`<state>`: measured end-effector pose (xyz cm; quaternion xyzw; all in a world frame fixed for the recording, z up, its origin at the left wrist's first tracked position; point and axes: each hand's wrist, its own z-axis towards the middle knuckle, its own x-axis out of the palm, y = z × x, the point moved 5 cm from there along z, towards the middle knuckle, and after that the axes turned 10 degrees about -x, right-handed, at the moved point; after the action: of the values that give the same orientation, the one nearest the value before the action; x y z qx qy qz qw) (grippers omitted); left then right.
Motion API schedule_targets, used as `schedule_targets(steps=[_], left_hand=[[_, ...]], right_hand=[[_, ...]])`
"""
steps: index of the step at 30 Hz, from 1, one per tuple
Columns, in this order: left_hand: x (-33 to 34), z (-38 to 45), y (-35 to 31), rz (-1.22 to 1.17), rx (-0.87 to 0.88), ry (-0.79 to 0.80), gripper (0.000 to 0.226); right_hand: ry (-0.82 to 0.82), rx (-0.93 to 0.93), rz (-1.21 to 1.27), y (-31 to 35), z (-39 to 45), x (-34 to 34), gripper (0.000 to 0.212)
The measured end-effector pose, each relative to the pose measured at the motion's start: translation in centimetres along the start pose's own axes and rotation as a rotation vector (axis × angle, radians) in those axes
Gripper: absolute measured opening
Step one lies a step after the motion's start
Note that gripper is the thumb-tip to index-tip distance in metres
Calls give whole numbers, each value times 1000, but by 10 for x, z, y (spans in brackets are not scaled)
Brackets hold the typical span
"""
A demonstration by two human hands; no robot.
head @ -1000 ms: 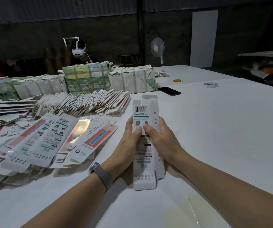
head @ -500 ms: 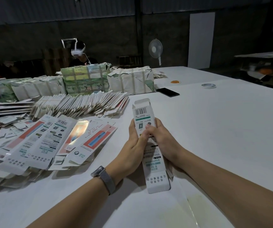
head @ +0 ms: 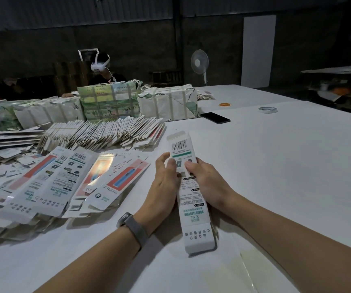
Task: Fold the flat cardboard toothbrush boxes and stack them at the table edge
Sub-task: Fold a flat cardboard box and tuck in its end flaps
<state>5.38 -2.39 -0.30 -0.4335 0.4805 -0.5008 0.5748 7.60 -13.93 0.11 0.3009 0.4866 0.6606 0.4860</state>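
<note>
**Operator A:** State the position of the toothbrush box (head: 192,193) and the reason for it.

**Operator B:** The box lies lengthwise on the table (head: 276,166), toward the near edge, long axis pointing away from the person. It is opened into a tube, and its far end flap appears closed. The flat support lets both hands square the walls against the surface.

**Operator A:** Report the right hand (head: 207,182).

**Operator B:** Its fingers are curled round the right wall of the box near mid-length, fingertips on the printed top face. It holds the box fixed.

**Operator A:** Report the left hand (head: 164,187).

**Operator B:** Fingers straight and relaxed, spread only slightly, lying along the left wall; it grips nothing. Whether the palm touches the cardboard cannot be determined. It likely serves as a side guide.

**Operator A:** Where is the supply stock?

**Operator B:** The flat box blanks (head: 49,182) lie fanned toward the left edge, just beside the left hand, so the next one is within reach. A leaning row of further blanks (head: 102,134) sits behind them, with wrapped bundles (head: 109,102) beyond.

**Operator A:** Remaining work?

**Operator B:** Judged from the view, the near end still needs closing, then stacking at the table edge.
</note>
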Motion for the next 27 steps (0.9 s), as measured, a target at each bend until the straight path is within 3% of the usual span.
schedule_targets(steps=[6,22,27], left_hand=[[-4,0,2,-100,-36,-7,34],[-12,3,-1,-156,-45,47,46],[-8,0,-5,-169,-27,73,39]], right_hand=[[61,-5,83,-2,-2,4,32],[107,-2,70,-1,-6,3,26],[28,-18,128,-4,-3,-1,27]])
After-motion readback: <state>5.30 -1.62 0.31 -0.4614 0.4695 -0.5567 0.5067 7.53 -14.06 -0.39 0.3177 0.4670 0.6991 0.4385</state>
